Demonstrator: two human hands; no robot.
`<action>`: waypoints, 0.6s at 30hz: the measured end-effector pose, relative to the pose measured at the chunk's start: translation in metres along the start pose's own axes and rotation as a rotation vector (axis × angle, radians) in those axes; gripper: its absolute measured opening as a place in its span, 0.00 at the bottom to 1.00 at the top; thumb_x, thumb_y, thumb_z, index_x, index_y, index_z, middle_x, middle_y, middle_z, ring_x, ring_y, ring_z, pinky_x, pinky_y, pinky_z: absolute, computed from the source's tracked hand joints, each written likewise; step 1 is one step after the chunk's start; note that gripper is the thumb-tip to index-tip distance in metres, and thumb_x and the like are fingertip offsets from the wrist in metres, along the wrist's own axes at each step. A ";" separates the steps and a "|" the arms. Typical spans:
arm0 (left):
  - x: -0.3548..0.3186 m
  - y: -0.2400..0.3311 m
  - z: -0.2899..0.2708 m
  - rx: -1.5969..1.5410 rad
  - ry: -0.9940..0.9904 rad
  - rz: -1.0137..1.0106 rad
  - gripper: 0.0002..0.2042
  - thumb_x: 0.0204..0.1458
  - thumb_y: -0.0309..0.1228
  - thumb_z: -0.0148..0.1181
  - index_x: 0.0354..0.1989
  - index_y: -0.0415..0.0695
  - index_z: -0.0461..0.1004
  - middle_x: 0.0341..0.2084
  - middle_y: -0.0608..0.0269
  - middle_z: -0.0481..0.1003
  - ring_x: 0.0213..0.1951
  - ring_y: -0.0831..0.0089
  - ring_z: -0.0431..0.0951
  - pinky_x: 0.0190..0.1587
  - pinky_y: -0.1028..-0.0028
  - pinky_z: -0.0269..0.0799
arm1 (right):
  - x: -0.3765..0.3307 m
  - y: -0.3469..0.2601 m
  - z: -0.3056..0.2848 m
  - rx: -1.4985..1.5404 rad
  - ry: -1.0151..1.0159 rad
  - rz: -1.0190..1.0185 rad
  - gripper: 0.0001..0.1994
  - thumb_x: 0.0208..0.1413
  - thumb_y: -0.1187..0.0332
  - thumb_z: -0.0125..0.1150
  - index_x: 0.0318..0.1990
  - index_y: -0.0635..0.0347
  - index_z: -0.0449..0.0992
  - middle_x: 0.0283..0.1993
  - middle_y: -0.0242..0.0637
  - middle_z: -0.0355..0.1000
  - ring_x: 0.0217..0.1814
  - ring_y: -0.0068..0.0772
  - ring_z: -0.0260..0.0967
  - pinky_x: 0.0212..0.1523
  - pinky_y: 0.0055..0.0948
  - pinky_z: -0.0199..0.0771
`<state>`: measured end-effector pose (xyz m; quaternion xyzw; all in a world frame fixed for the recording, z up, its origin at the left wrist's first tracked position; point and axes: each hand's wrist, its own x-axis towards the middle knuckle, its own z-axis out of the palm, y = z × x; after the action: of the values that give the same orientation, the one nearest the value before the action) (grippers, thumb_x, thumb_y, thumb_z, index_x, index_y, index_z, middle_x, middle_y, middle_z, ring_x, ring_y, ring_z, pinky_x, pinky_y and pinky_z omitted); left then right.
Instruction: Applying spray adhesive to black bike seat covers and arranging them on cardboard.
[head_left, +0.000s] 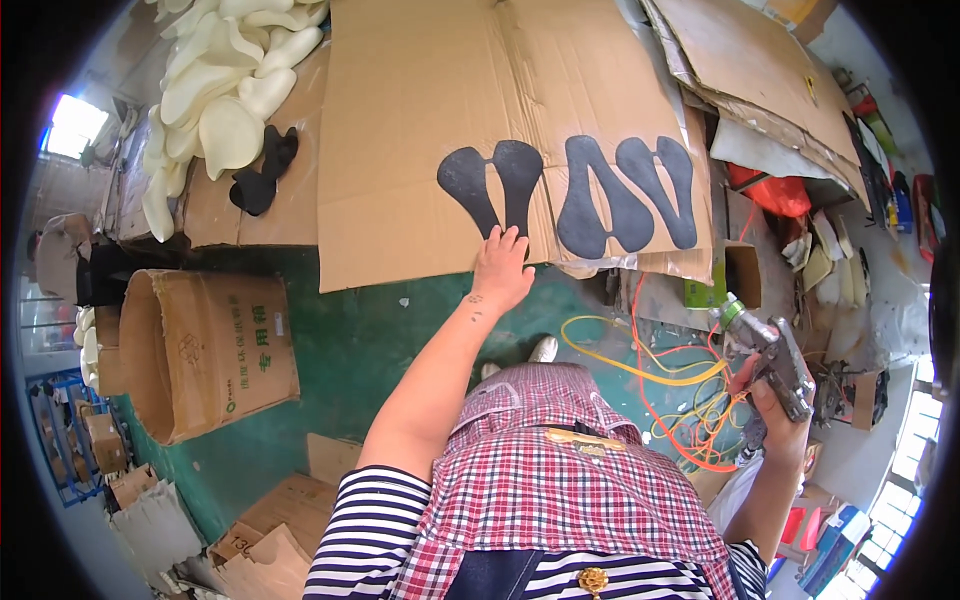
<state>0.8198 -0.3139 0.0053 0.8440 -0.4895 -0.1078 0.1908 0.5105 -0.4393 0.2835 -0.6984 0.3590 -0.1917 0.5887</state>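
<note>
Reaching up toward the middle of the frame, the left hand (501,270) lies with its fingers (512,240) spread and released, the tips touching the lower end of a black sole-shaped piece (495,180) on a big sheet of cardboard (420,120). That sheet is spread over the green floor (350,340) and fills the upper centre; just right of the touched piece lie two more black pieces (628,195), side by side. At the right of the frame the right hand (775,410) is clenched around the grip of a grey spray gun (765,350), held well apart from the cardboard — orange and yellow hoses (680,400) loop on the floor beneath it. A heap of cream-white soles (220,90) sits in the upper left beside a small black bundle (262,172). An open cardboard box (200,350) lies on its side at the left, with flattened cartons (270,550) below it. More cardboard sheets (760,70) slant across the upper right, over a red bag (775,192) and scattered clutter — windows glow at the far edges.
</note>
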 end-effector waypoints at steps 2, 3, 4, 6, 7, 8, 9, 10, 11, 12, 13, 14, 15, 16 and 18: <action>-0.001 0.000 -0.001 -0.001 -0.012 -0.008 0.26 0.46 0.36 0.60 0.55 0.41 0.65 0.60 0.50 0.60 0.63 0.48 0.54 0.63 0.56 0.53 | -0.003 0.000 -0.006 -0.033 0.012 0.022 0.32 0.46 0.58 0.67 0.54 0.70 0.65 0.31 0.36 0.71 0.32 0.26 0.70 0.35 0.25 0.70; -0.001 0.001 -0.001 -0.003 -0.010 -0.007 0.26 0.46 0.36 0.60 0.55 0.41 0.65 0.60 0.50 0.60 0.63 0.48 0.54 0.63 0.56 0.53 | -0.005 -0.001 -0.007 -0.035 0.013 0.021 0.32 0.46 0.58 0.67 0.54 0.70 0.65 0.31 0.36 0.71 0.32 0.26 0.70 0.35 0.25 0.70; 0.000 0.002 -0.001 0.004 0.001 -0.002 0.26 0.46 0.36 0.60 0.55 0.41 0.65 0.60 0.50 0.60 0.63 0.48 0.54 0.63 0.56 0.53 | -0.007 -0.001 -0.006 -0.012 -0.058 0.003 0.32 0.45 0.58 0.67 0.54 0.70 0.65 0.31 0.37 0.71 0.32 0.26 0.70 0.35 0.25 0.70; -0.003 0.005 -0.003 0.014 0.003 0.014 0.26 0.46 0.36 0.60 0.55 0.41 0.64 0.60 0.50 0.59 0.63 0.48 0.54 0.63 0.56 0.53 | -0.011 -0.001 -0.002 0.015 -0.148 -0.024 0.32 0.44 0.59 0.68 0.54 0.70 0.65 0.31 0.37 0.72 0.31 0.27 0.71 0.34 0.26 0.70; -0.005 0.009 -0.004 0.015 0.014 0.007 0.26 0.46 0.35 0.60 0.55 0.40 0.64 0.59 0.50 0.60 0.63 0.48 0.54 0.63 0.56 0.53 | -0.010 -0.001 0.000 0.019 -0.142 -0.021 0.32 0.44 0.59 0.68 0.54 0.70 0.65 0.31 0.37 0.72 0.31 0.27 0.71 0.34 0.26 0.70; -0.007 0.012 -0.005 0.016 0.024 0.001 0.26 0.45 0.35 0.60 0.54 0.39 0.64 0.59 0.51 0.60 0.62 0.48 0.55 0.62 0.56 0.53 | -0.010 -0.002 0.003 0.006 -0.135 -0.010 0.32 0.44 0.59 0.67 0.55 0.70 0.65 0.31 0.38 0.72 0.31 0.27 0.71 0.34 0.26 0.70; -0.011 0.015 -0.005 0.019 0.019 0.008 0.26 0.45 0.35 0.60 0.54 0.39 0.64 0.59 0.51 0.60 0.62 0.48 0.55 0.62 0.56 0.53 | -0.009 -0.002 0.005 -0.007 -0.129 0.002 0.32 0.44 0.60 0.67 0.55 0.70 0.65 0.31 0.38 0.72 0.31 0.27 0.71 0.34 0.26 0.70; -0.016 0.018 -0.004 0.015 0.010 0.031 0.27 0.45 0.35 0.60 0.54 0.39 0.64 0.59 0.50 0.60 0.62 0.48 0.55 0.62 0.56 0.53 | -0.010 -0.001 0.004 0.021 -0.116 0.003 0.32 0.45 0.61 0.66 0.55 0.70 0.64 0.31 0.38 0.72 0.31 0.27 0.70 0.34 0.26 0.70; -0.019 0.021 -0.005 0.010 0.004 0.051 0.27 0.44 0.34 0.61 0.54 0.38 0.64 0.59 0.50 0.59 0.61 0.47 0.55 0.62 0.56 0.54 | -0.011 -0.001 0.001 0.023 -0.112 0.004 0.32 0.45 0.61 0.66 0.55 0.70 0.64 0.31 0.38 0.72 0.31 0.27 0.70 0.34 0.26 0.70; -0.023 0.025 -0.006 0.012 0.002 0.054 0.27 0.44 0.34 0.61 0.54 0.38 0.64 0.59 0.50 0.59 0.61 0.47 0.55 0.62 0.56 0.54 | -0.012 -0.001 -0.005 0.005 -0.166 -0.004 0.32 0.45 0.61 0.66 0.55 0.70 0.65 0.31 0.38 0.71 0.31 0.27 0.70 0.34 0.26 0.70; -0.026 0.029 -0.006 0.001 -0.035 0.057 0.28 0.45 0.34 0.61 0.55 0.39 0.63 0.59 0.50 0.59 0.62 0.48 0.55 0.62 0.56 0.54 | -0.014 -0.001 -0.007 -0.013 -0.219 -0.012 0.31 0.45 0.61 0.66 0.55 0.70 0.65 0.31 0.38 0.71 0.31 0.27 0.70 0.34 0.26 0.70; -0.030 0.031 -0.008 -0.008 -0.071 0.055 0.28 0.45 0.35 0.61 0.56 0.39 0.63 0.59 0.51 0.58 0.62 0.48 0.54 0.62 0.56 0.54 | -0.017 -0.002 -0.006 -0.016 -0.212 0.001 0.31 0.45 0.61 0.66 0.55 0.70 0.65 0.30 0.37 0.71 0.31 0.26 0.70 0.34 0.25 0.69; -0.032 0.030 -0.006 -0.007 -0.071 0.054 0.28 0.45 0.35 0.61 0.56 0.39 0.63 0.59 0.51 0.58 0.62 0.48 0.54 0.62 0.56 0.54 | -0.017 -0.004 -0.006 -0.014 -0.213 0.001 0.31 0.45 0.61 0.66 0.55 0.70 0.65 0.30 0.37 0.71 0.31 0.26 0.70 0.34 0.25 0.69; -0.034 0.030 -0.004 -0.006 -0.064 0.061 0.28 0.44 0.34 0.61 0.55 0.39 0.63 0.59 0.51 0.58 0.62 0.48 0.54 0.62 0.56 0.54 | -0.016 -0.006 -0.006 -0.050 -0.186 -0.009 0.31 0.46 0.61 0.66 0.55 0.70 0.65 0.29 0.37 0.71 0.31 0.26 0.69 0.34 0.25 0.69; -0.038 0.029 -0.003 -0.010 -0.055 0.067 0.28 0.44 0.34 0.61 0.55 0.39 0.63 0.59 0.51 0.58 0.62 0.48 0.54 0.62 0.56 0.54 | -0.017 -0.007 -0.005 -0.088 -0.159 -0.018 0.31 0.46 0.60 0.66 0.54 0.70 0.65 0.29 0.36 0.71 0.31 0.25 0.69 0.34 0.25 0.69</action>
<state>0.7797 -0.2930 0.0204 0.8229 -0.5222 -0.1269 0.1848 0.4975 -0.4297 0.2940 -0.7400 0.3128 -0.1249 0.5822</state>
